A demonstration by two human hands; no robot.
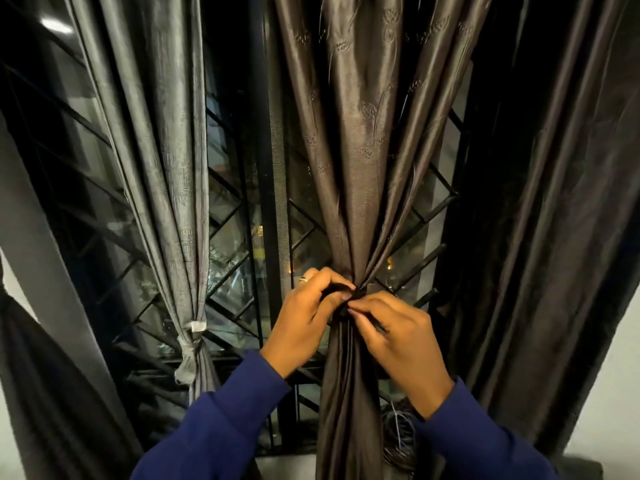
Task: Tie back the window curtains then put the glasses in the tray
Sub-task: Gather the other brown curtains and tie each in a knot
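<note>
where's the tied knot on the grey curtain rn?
In the head view, the knot sits lower left on the grey curtain, in front of the window grille, well left of the left hand working on the brown curtain.

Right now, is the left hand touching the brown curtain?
Touching. The head view shows the left hand with its fingers curled onto the gathered brown curtain at the tie.

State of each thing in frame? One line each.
Grey curtain: gathered, tied with a band.
Brown curtain: gathered at the hands, tie not yet done.
Tie: dark, mostly hidden by fingers.
Left hand: pinching the tie.
Right hand: pinching the tie.
Window: uncovered between curtains, barred.
</note>
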